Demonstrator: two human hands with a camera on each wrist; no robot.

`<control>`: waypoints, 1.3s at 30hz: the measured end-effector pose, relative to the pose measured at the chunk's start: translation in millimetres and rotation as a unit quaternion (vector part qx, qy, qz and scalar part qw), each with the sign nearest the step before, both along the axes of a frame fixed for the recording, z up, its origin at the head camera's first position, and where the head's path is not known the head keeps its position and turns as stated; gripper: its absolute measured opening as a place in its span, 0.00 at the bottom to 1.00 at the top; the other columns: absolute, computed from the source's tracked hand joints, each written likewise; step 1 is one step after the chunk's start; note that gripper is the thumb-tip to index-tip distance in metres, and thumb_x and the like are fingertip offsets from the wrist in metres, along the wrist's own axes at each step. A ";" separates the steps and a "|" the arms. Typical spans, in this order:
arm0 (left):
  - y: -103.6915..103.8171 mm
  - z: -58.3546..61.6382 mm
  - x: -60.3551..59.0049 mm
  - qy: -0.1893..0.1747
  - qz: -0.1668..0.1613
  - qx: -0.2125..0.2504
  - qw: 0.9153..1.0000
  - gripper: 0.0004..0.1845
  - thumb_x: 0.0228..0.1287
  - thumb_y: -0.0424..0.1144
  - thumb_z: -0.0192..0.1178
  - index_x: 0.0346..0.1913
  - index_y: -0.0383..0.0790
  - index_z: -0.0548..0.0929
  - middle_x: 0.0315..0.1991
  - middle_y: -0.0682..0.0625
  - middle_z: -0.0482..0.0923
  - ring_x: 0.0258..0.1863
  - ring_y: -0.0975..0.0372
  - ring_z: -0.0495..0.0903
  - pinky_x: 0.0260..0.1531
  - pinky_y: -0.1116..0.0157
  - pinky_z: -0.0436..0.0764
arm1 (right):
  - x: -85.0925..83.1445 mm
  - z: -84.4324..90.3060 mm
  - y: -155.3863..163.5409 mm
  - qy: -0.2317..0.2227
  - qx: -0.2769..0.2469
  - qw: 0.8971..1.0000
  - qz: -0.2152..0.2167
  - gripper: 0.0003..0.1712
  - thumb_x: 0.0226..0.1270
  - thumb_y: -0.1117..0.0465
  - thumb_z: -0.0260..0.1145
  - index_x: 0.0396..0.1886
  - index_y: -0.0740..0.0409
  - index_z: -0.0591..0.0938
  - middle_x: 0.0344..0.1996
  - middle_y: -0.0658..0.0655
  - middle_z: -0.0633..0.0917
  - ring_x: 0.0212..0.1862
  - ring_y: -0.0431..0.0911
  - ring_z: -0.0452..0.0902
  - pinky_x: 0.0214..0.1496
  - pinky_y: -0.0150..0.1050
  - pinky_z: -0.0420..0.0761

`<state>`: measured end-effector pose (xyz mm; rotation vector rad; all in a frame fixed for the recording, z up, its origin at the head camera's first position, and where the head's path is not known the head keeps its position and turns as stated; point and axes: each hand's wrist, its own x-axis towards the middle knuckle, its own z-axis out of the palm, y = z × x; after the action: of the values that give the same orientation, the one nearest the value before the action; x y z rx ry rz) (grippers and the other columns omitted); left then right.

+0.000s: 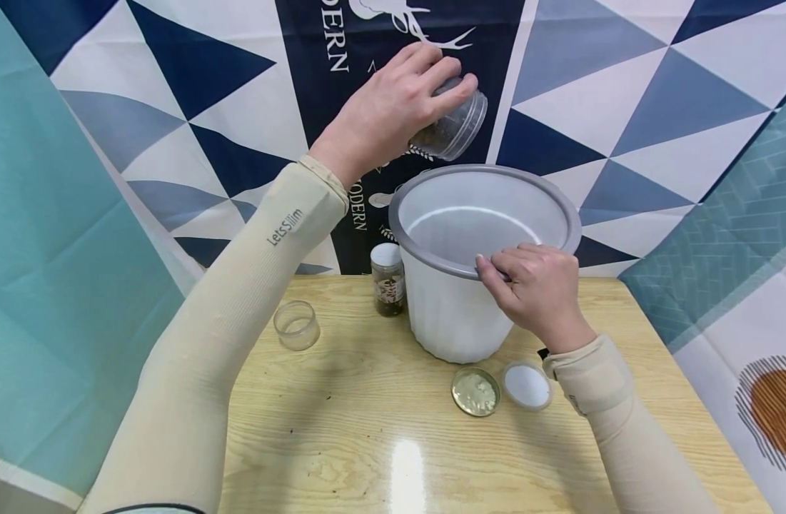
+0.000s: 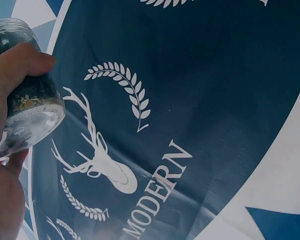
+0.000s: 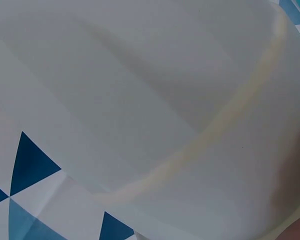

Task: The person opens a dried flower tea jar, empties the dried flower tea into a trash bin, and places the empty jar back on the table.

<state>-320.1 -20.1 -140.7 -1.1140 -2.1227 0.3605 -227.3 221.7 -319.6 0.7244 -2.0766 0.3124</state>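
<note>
A small clear jar (image 1: 453, 123) is gripped in the curled fingers of the left hand (image 1: 393, 107) and held tilted above the white bucket (image 1: 460, 314), which stands near the counter's (image 1: 367, 442) far edge. The bucket's grey rim is pinched by the right hand (image 1: 537, 289).

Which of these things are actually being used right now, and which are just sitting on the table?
In use:
- left hand gripping the tilted clear jar
- right hand holding the white bucket by its rim

Lying about:
- empty clear jar
- capped spice jar
- gold lid
- white lid
</note>
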 end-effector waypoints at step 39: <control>8.1 -4.3 -1.1 0.069 -0.001 -0.055 0.996 0.30 0.77 0.21 0.44 0.77 0.44 0.67 0.73 0.41 0.71 0.72 0.48 0.70 0.80 0.55 0.59 | 0.7 -0.1 1.0 0.001 -0.001 1.000 -0.001 0.33 0.79 0.44 0.49 0.10 0.50 0.73 0.10 0.48 0.78 0.15 0.47 0.73 0.17 0.39 0.61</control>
<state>-321.2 -12.1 -145.0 -1.1201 -2.0014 0.5435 -226.6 222.8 -319.6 0.7206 -2.0752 0.3120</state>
